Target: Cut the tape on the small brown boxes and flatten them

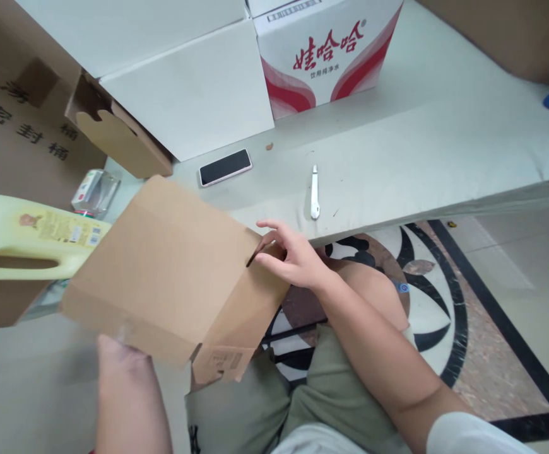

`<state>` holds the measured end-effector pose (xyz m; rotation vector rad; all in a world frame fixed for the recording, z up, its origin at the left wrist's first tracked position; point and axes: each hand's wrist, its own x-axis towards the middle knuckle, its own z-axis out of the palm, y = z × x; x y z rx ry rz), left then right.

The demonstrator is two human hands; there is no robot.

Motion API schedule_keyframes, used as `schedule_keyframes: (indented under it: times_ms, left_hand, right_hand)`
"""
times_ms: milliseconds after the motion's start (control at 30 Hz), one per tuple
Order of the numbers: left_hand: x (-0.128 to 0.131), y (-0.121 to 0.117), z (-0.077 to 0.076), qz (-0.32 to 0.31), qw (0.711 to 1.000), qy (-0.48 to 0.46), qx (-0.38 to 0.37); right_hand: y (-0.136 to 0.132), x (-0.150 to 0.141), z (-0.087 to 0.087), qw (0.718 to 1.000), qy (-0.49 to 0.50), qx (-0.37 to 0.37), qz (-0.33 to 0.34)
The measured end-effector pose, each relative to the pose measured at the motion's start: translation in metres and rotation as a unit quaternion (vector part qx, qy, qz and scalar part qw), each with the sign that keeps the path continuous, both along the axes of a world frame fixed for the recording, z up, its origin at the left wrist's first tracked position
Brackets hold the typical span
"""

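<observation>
A partly folded brown cardboard box (pixel 161 258) is tilted above my lap, its large panel facing up and a narrower side panel bent down on the right. My right hand (pixel 291 255) grips its upper right corner, thumb on the side panel and fingers curled near a dark slot. At the near left edge, my left hand (pixel 123 350) holds the cardboard from below; it is smeared by motion, and its fingers are mostly hidden behind the panel. A printed end flap (pixel 222 362) hangs close to my knees.
On the table (pixel 445 145) lie a phone (pixel 226 168) and a white utility knife (pixel 315 194). White cartons (pixel 194 88) and a red-printed carton (pixel 324 60) stand behind. At left are a pale yellow jug (pixel 28 236), a clear bottle (pixel 97 191) and an open brown box (pixel 118 135).
</observation>
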<state>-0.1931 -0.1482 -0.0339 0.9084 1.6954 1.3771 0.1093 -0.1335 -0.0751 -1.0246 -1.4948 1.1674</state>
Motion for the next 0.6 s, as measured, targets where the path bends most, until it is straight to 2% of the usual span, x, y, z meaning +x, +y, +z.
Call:
schedule_keyframes:
  times_ms: [100, 200, 267, 333, 400, 500, 600]
  left_hand:
    - [0.016, 0.001, 0.003, 0.097, 0.992, -0.067, 0.031]
    - [0.026, 0.009, 0.003, 0.164, 0.98, -0.087, 0.074]
    - [0.032, 0.022, 0.004, 0.15, 0.978, -0.118, 0.086]
    - [0.04, 0.043, 0.006, 0.134, 0.974, -0.158, 0.091]
    - [0.051, 0.065, 0.005, 0.103, 0.972, -0.188, 0.095]
    - [0.069, 0.093, -0.001, 0.055, 0.969, -0.209, 0.116]
    - [0.075, 0.107, -0.013, 0.019, 0.961, -0.23, 0.153]
  right_hand:
    - [0.002, -0.002, -0.002, 0.999, 0.01, 0.02, -0.048]
    - [0.007, 0.0, -0.005, 0.989, 0.016, 0.034, -0.145]
    - [0.01, 0.004, -0.007, 0.983, 0.045, -0.007, -0.176]
    - [0.014, 0.007, -0.01, 0.977, 0.128, -0.066, -0.156]
    - [0.016, 0.008, -0.012, 0.958, 0.227, -0.106, -0.143]
    - [0.018, 0.005, -0.015, 0.918, 0.315, -0.143, -0.195]
    - [0.021, -0.002, -0.018, 0.893, 0.336, -0.16, -0.253]
